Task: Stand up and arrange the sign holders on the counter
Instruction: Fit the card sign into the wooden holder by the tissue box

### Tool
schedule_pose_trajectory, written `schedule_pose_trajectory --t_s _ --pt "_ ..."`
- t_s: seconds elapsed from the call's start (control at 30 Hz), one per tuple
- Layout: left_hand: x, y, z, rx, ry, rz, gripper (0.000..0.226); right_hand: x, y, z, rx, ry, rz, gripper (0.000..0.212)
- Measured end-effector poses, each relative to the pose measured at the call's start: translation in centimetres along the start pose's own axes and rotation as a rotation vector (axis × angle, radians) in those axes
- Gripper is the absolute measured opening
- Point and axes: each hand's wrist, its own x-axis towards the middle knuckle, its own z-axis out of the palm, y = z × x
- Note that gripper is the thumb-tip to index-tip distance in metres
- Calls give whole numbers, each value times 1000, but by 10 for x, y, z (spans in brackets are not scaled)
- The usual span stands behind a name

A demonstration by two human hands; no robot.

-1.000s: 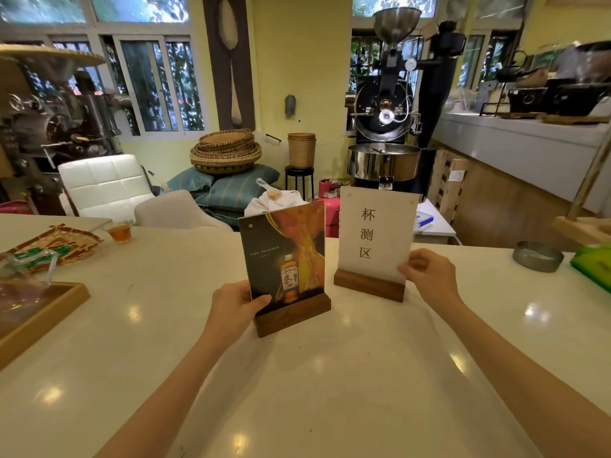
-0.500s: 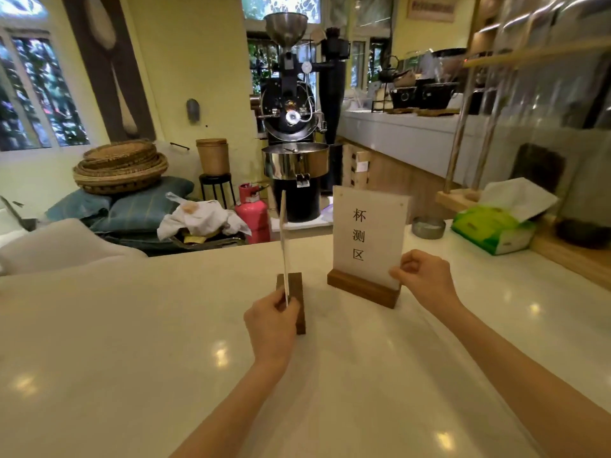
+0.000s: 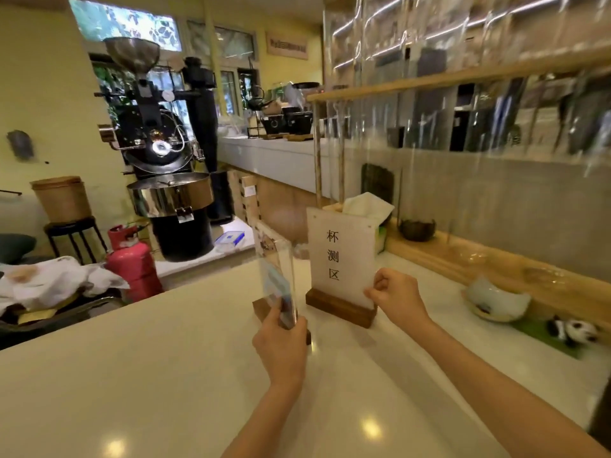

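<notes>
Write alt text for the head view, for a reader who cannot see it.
Two bare hands hold two upright sign holders on a pale counter: the left hand grips a clear sign turned nearly edge-on, the right hand pinches a white sign with three Chinese characters. A coffee roaster stands behind.

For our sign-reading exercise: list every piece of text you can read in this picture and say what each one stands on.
"杯测区": printed top to bottom on the white sign holder with a wooden base, held by the right hand.
Second sign holder, in the left hand: seen nearly edge-on, print unreadable.
Wall plaque: has lettering, too blurred to read.
</notes>
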Motion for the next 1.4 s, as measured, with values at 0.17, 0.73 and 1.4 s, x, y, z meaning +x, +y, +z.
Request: schedule_pose_trajectory --t_s 0.17,0.73,1.4 --pt "-6 12 55 -18 -76 2 47 24 25 -31 -32 47 60 16" --pt "-22 30 214 -35 -177 -11 50 84 74 -72 -157 182 211 17" --pt "-23 27 275 100 -152 120 47 106 99 -90 -72 204 91 12"
